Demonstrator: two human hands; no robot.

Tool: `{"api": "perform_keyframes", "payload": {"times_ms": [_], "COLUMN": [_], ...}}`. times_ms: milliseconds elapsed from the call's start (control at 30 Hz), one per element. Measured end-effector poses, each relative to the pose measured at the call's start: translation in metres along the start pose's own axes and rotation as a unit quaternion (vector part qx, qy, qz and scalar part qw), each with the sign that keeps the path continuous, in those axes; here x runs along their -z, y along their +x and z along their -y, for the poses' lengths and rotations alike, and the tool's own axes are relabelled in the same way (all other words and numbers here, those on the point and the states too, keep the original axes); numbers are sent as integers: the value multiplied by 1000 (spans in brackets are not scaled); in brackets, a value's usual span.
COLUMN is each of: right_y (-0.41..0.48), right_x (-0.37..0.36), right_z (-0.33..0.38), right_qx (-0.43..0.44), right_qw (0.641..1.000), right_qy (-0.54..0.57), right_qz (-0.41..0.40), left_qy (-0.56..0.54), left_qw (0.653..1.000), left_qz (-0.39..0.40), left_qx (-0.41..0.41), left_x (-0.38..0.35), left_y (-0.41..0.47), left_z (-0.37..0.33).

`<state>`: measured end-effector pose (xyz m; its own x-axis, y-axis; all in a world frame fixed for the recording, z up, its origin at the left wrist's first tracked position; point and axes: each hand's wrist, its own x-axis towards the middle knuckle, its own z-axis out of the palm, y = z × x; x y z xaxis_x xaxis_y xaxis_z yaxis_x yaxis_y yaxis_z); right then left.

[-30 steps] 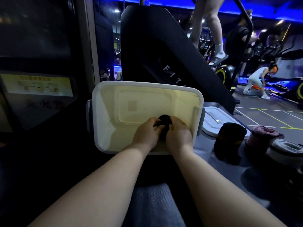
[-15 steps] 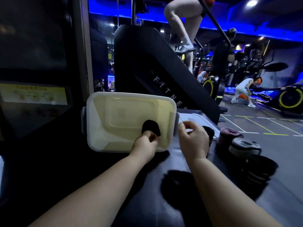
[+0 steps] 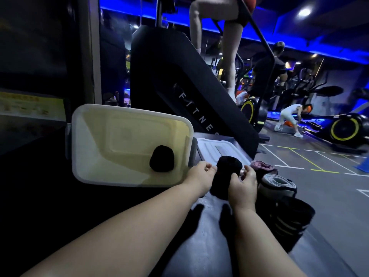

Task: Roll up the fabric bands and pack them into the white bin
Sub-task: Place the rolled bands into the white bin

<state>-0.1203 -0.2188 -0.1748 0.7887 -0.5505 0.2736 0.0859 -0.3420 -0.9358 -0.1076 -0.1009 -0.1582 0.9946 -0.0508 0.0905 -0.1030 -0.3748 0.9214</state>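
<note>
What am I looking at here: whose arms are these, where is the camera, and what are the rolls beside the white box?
There is no machine: the bare arms belong to a person wearing a wide-angle camera on the head, so this single view looks forward and down at their own hands, in a gym. The open white bin holds one rolled black band; its lid lies just right of it. The right hand grips a second black roll outside the bin; the left hand is curled at its other side, but whether it grips is unclear. Further right stand a maroon roll, a grey roll and a dark striped roll.
</note>
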Motion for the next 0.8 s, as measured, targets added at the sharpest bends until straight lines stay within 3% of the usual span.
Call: {"api": "perform_keyframes", "payload": {"times_ms": [167,500,633,800], "right_y": [10,10,8,-11], "right_x": [-7,-9,-1,3], "right_z": [-9,-11,-10,0], "right_qx": [-25,-14,23,65], "right_qw": [997,997,997,988], "right_qy": [17,35,-51,-111], "right_qz": [69,70,49,84], "left_qy": [13,26,32,52], "left_qw": [998,999,999,997], "left_qz": [50,25,28,47], "left_qx": [32,39,7,12], "left_x": [-19,-15,-6,12], "left_y": [17,16,-4,-23], "left_z": [1,-7,3,10]}}
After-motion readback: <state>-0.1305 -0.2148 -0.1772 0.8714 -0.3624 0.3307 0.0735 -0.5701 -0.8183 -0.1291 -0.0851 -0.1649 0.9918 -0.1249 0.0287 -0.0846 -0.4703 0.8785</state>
